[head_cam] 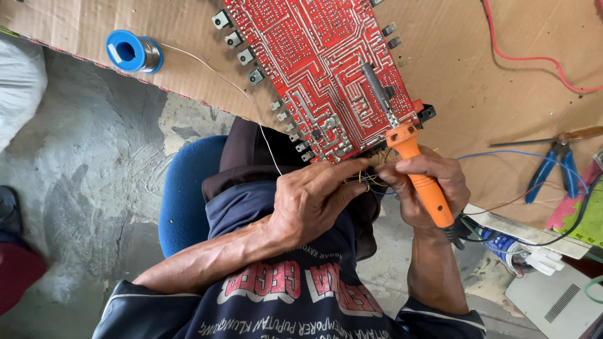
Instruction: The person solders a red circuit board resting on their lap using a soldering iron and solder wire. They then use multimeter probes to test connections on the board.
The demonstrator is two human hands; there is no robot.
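Am watching right hand [427, 182] gripping soldering iron [419, 169] by orange handle; left hand [314, 198] pinching solder wire [251, 103] at red circuit board [320, 69] edge on worktop [452, 69]. Am judging iron light, rigid, tip hot; wire soft.

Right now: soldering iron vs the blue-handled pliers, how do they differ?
The soldering iron has an orange handle and is gripped in the right hand, tip over the red circuit board. The pliers have blue handles and lie untouched on the cardboard. The iron is one straight shaft; the pliers splay into two handles. Both are hand tools at the person's right.
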